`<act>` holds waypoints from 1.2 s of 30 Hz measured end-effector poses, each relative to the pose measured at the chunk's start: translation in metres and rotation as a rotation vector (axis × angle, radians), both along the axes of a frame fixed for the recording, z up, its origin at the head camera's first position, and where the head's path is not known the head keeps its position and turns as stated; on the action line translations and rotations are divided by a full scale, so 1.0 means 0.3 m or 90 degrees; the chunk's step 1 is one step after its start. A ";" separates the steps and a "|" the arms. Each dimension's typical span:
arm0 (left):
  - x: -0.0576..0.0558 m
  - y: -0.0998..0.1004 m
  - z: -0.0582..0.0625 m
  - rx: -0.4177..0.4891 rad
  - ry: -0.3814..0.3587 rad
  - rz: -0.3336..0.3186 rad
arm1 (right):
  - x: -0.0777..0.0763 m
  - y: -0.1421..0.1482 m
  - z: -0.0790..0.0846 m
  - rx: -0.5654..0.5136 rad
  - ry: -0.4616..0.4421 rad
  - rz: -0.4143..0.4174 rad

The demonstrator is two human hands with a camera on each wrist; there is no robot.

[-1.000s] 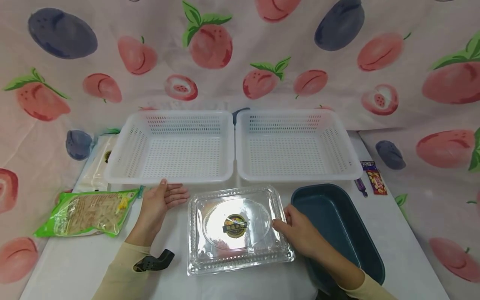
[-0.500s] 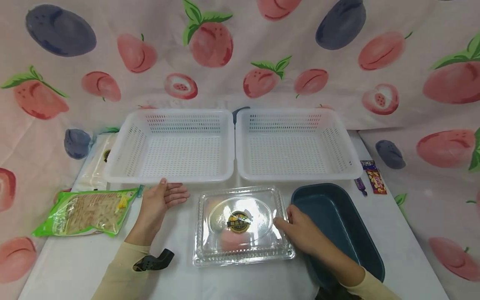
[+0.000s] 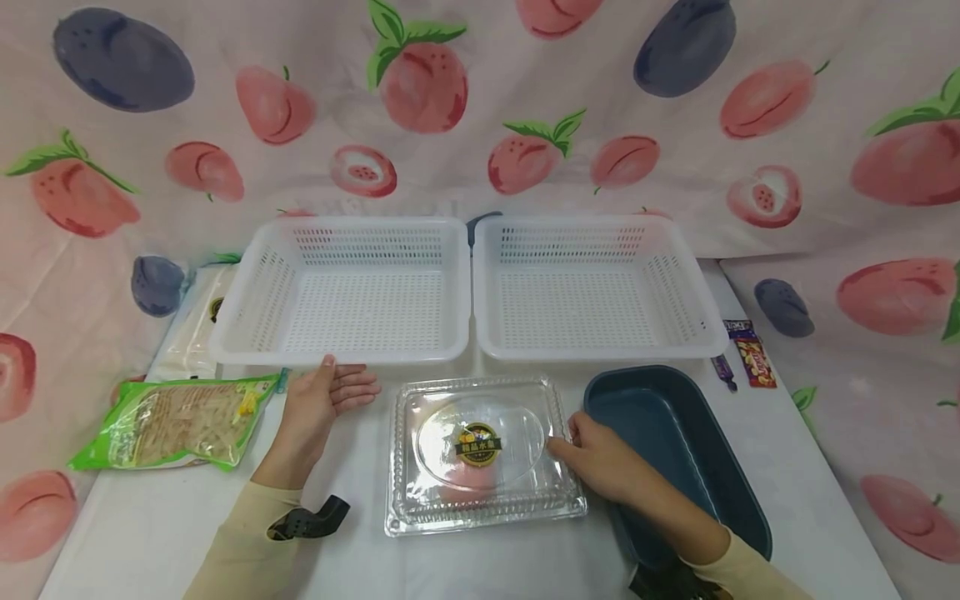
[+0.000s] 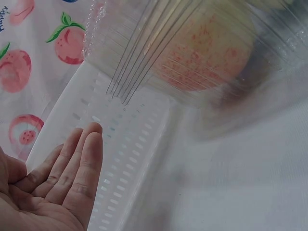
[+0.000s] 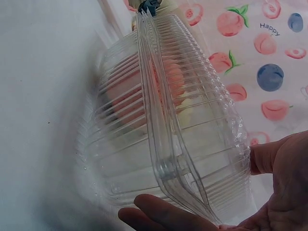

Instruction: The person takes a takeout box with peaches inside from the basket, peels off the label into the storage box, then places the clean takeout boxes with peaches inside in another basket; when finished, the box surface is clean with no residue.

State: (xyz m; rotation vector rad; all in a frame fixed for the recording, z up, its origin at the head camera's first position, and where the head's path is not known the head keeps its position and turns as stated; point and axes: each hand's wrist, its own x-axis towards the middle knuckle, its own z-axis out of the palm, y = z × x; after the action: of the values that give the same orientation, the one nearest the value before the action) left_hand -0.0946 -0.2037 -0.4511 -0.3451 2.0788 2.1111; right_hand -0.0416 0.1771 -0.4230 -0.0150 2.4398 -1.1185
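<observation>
My right hand (image 3: 611,462) grips the right side of a clear plastic clamshell fruit box (image 3: 495,467), its thumb over the lid's edge. A round gold-and-black label (image 3: 477,444) sits on the lid. In the left wrist view, a round, yellow and red speckled fruit (image 4: 207,53) shows through the ribbed wall; the other contents are blurred. The right wrist view shows fingers (image 5: 168,211) along the near end of the box. My left hand (image 3: 315,408) lies with straight fingers just in front of the left white basket (image 3: 367,360), apart from the box.
A second white basket (image 3: 600,350) stands at the back right. Right of the box lies a dark blue tray (image 3: 682,425), partly behind my forearm. At left are a green-edged bag (image 3: 180,421) and a white bag (image 3: 187,333). Small snack packets (image 3: 752,358) lie far right.
The box has shifted slightly right and its near left corner has moved away from me, mostly in the first half second. My left hand has stayed in place.
</observation>
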 end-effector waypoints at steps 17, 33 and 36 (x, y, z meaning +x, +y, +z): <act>0.031 0.010 0.052 -0.001 -0.007 0.007 | -0.004 0.002 0.004 0.006 -0.008 0.004; 0.181 0.022 0.095 -0.099 0.009 0.047 | -0.029 0.007 0.069 0.124 0.084 0.044; 0.209 0.031 0.097 -0.139 0.012 0.047 | -0.043 0.007 0.093 0.125 0.106 0.021</act>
State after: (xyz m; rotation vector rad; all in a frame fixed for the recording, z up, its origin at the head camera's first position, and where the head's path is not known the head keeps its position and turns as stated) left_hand -0.0318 -0.1943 -0.4219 -0.4367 2.3482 1.9347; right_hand -0.0544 0.1792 -0.3952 -0.0897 2.6776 -0.8908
